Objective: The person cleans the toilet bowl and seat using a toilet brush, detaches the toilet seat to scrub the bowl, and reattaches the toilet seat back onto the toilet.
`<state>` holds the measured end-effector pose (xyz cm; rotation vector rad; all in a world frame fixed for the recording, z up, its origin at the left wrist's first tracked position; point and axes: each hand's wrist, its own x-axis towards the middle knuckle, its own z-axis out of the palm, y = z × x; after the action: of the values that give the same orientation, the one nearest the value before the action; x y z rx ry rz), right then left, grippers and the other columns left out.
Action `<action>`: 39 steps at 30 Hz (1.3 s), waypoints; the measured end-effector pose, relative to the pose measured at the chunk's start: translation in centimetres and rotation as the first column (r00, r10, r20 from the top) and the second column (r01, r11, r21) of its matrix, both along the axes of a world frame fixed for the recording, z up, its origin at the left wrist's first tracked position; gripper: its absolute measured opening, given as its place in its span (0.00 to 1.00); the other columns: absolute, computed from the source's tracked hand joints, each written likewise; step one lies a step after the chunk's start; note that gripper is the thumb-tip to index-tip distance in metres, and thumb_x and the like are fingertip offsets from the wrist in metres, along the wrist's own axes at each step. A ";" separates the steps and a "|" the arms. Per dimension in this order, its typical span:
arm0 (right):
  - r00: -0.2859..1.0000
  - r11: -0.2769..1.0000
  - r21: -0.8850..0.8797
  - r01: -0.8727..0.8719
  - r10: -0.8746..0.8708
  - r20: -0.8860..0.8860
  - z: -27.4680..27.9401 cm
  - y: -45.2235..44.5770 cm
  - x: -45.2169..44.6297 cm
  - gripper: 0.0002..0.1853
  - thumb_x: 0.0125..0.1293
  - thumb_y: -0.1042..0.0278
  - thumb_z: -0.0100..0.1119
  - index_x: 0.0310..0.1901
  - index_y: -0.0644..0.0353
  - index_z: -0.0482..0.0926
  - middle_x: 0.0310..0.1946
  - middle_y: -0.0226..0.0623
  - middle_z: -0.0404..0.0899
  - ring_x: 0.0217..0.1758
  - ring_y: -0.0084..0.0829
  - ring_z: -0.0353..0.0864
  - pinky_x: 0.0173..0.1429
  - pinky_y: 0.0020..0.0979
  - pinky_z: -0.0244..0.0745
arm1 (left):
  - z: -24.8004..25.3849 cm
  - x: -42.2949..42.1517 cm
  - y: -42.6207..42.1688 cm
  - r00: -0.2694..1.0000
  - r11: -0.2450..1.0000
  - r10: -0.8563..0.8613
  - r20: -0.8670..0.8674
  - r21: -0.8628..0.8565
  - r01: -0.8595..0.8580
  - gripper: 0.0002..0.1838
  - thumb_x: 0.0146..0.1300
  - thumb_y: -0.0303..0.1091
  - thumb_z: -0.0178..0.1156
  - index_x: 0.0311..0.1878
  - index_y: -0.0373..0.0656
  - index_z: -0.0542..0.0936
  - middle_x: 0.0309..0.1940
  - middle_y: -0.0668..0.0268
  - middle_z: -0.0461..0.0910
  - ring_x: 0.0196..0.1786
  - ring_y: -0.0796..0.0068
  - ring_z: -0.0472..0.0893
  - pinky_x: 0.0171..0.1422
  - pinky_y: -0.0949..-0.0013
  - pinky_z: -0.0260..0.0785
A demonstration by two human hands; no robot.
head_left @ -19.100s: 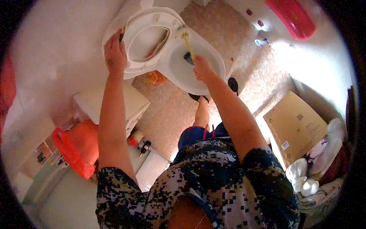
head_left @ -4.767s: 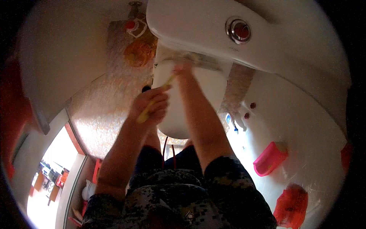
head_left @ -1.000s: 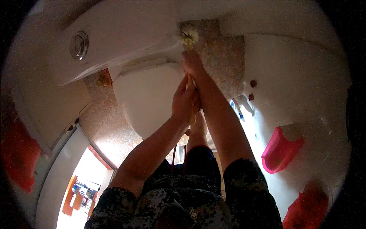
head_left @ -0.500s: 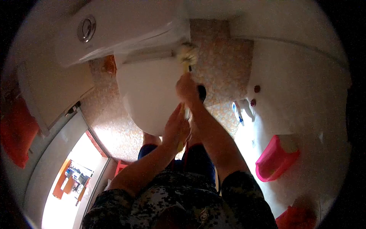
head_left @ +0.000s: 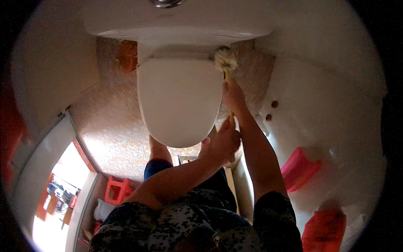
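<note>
Both of my hands grip the yellow handle of a toilet brush (head_left: pixel 226 61). My right hand (head_left: pixel 234 97) is closed round it just below the pale bristle head. Lower down, my left hand (head_left: pixel 228 140) is wrapped round the handle's other end. The bristles are at the right rear corner of the toilet, by the hinge of the closed white lid (head_left: pixel 180 98). Above the lid stands the white cistern (head_left: pixel 176 23), its chrome button (head_left: pixel 167 3) cut off by the top edge.
An orange item (head_left: pixel 127 56) lies on the floor left of the toilet. A pink holder (head_left: pixel 300 169) and a red bag (head_left: pixel 324 231) are at the right wall. A red stool (head_left: pixel 117 190) stands near the doorway at the lower left.
The view has turned and shifted, so the toilet now appears upright and central. Both hands keep hold of the brush, now at the lid's right side; its head stays near the rear corner.
</note>
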<state>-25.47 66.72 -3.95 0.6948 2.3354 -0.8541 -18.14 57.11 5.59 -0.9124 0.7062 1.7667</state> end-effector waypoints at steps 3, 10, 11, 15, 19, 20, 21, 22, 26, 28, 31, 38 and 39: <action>0.957 0.996 -0.075 -0.046 0.065 0.282 -1.5 -1.3 -2.6 0.16 0.60 0.66 0.46 0.41 0.73 0.74 0.35 0.61 0.74 0.41 0.45 0.78 0.45 0.42 0.73 | 0.5 -2.8 -2.6 0.981 0.991 0.134 0.138 -0.033 -0.130 0.23 0.63 0.47 0.50 0.58 0.50 0.65 0.18 0.71 0.65 0.18 0.79 0.65 0.17 0.73 0.59; 0.835 0.830 0.095 -0.550 0.548 0.046 -6.0 -0.6 -1.9 0.12 0.55 0.70 0.50 0.35 0.70 0.77 0.34 0.55 0.75 0.42 0.49 0.76 0.53 0.44 0.68 | 0.3 -2.4 -1.5 0.983 0.995 -0.028 0.180 0.098 0.010 0.13 0.63 0.52 0.41 0.38 0.56 0.67 0.23 0.71 0.68 0.17 0.78 0.63 0.16 0.74 0.57; 0.581 0.572 0.099 -0.814 0.804 0.127 -10.0 -3.0 -3.3 0.12 0.55 0.69 0.50 0.36 0.70 0.77 0.35 0.54 0.75 0.43 0.49 0.75 0.55 0.45 0.66 | 1.7 -4.1 -3.8 0.989 1.000 -0.007 0.145 0.003 0.006 0.13 0.65 0.45 0.43 0.48 0.52 0.65 0.27 0.66 0.71 0.23 0.75 0.69 0.21 0.72 0.62; 0.940 0.942 -0.229 -0.247 0.291 0.179 -8.1 -20.1 -11.3 0.14 0.60 0.70 0.44 0.46 0.67 0.68 0.41 0.47 0.72 0.40 0.36 0.73 0.43 0.37 0.70 | 2.7 -8.6 -16.8 0.992 0.928 0.124 0.017 -0.355 -0.110 0.18 0.64 0.41 0.49 0.56 0.49 0.66 0.28 0.63 0.74 0.23 0.75 0.73 0.24 0.74 0.65; 0.394 0.557 -0.344 -0.756 0.807 0.441 -13.5 -23.7 -14.5 0.15 0.59 0.69 0.48 0.46 0.68 0.68 0.43 0.49 0.70 0.38 0.37 0.74 0.36 0.34 0.73 | 0.4 -9.4 -21.9 0.936 0.948 0.308 0.173 -0.134 -0.287 0.21 0.62 0.48 0.52 0.55 0.51 0.69 0.24 0.65 0.73 0.19 0.76 0.70 0.21 0.72 0.64; 0.507 0.585 -0.165 -0.794 0.787 0.352 -10.5 -20.5 -12.7 0.15 0.57 0.70 0.50 0.45 0.68 0.68 0.42 0.48 0.71 0.38 0.39 0.74 0.34 0.34 0.74 | 0.8 -9.7 -21.1 0.944 0.971 0.239 0.229 -0.027 -0.239 0.21 0.61 0.50 0.52 0.54 0.52 0.70 0.21 0.65 0.70 0.19 0.75 0.69 0.21 0.71 0.65; 0.547 0.547 0.047 -0.836 0.822 0.160 -7.3 -18.2 -11.0 0.12 0.55 0.71 0.51 0.39 0.69 0.72 0.37 0.48 0.74 0.38 0.40 0.75 0.40 0.37 0.72 | 1.3 -9.2 -19.3 0.933 0.961 0.269 0.237 0.000 -0.277 0.20 0.61 0.50 0.52 0.54 0.54 0.71 0.19 0.67 0.68 0.17 0.75 0.66 0.21 0.71 0.64; 0.541 0.522 0.287 -0.803 0.841 -0.017 -4.0 -15.9 -9.4 0.09 0.53 0.73 0.51 0.33 0.70 0.76 0.32 0.48 0.77 0.38 0.40 0.77 0.45 0.40 0.70 | 1.8 -9.6 -17.7 0.927 0.972 0.229 0.299 -0.026 -0.232 0.19 0.63 0.49 0.50 0.55 0.53 0.70 0.18 0.68 0.66 0.16 0.75 0.62 0.20 0.72 0.61; 0.103 0.137 -0.039 -0.990 0.878 0.467 -2.4 -18.8 -13.1 0.15 0.59 0.68 0.49 0.43 0.70 0.73 0.35 0.55 0.76 0.41 0.42 0.77 0.47 0.43 0.70 | 0.5 -9.0 -18.4 0.928 0.967 0.239 0.287 0.019 -0.255 0.18 0.66 0.44 0.46 0.56 0.50 0.67 0.13 0.73 0.58 0.13 0.79 0.56 0.16 0.74 0.51; 0.953 0.949 0.095 -0.300 0.293 0.081 -8.2 -22.6 -12.3 0.10 0.52 0.70 0.57 0.34 0.66 0.74 0.21 0.43 0.74 0.22 0.37 0.76 0.28 0.39 0.72 | 0.9 -11.0 -22.9 0.829 0.874 0.433 0.354 0.058 -0.482 0.16 0.65 0.45 0.46 0.54 0.53 0.67 0.13 0.73 0.59 0.12 0.79 0.56 0.15 0.73 0.50; 0.704 0.707 0.050 -0.705 0.690 0.172 -7.3 -28.1 -13.3 0.14 0.54 0.68 0.56 0.40 0.66 0.73 0.24 0.45 0.75 0.22 0.39 0.76 0.27 0.40 0.72 | -0.2 -10.9 -25.9 0.809 0.853 0.490 0.324 0.014 -0.522 0.13 0.64 0.46 0.46 0.50 0.58 0.68 0.13 0.73 0.59 0.12 0.81 0.56 0.15 0.73 0.49; 0.794 0.771 0.192 -0.607 0.600 0.101 -16.4 -13.8 -8.0 0.12 0.62 0.64 0.47 0.41 0.63 0.71 0.23 0.41 0.73 0.21 0.36 0.75 0.21 0.37 0.68 | -0.2 -10.2 -24.5 0.921 0.915 0.244 0.305 0.242 -0.323 0.21 0.64 0.50 0.47 0.57 0.53 0.65 0.14 0.73 0.59 0.13 0.80 0.57 0.17 0.75 0.51; 0.728 0.700 0.198 -0.686 0.661 0.182 -14.5 -14.6 -9.5 0.12 0.64 0.62 0.45 0.40 0.63 0.71 0.23 0.40 0.72 0.20 0.35 0.74 0.20 0.37 0.67 | -0.5 -10.4 -24.1 0.923 0.916 0.252 0.291 0.235 -0.324 0.21 0.64 0.50 0.47 0.57 0.53 0.65 0.14 0.73 0.59 0.13 0.80 0.57 0.18 0.75 0.51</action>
<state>-34.94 52.14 -18.43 -0.0753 2.3545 -0.1765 -28.53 32.99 5.08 -1.0638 0.1497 1.9010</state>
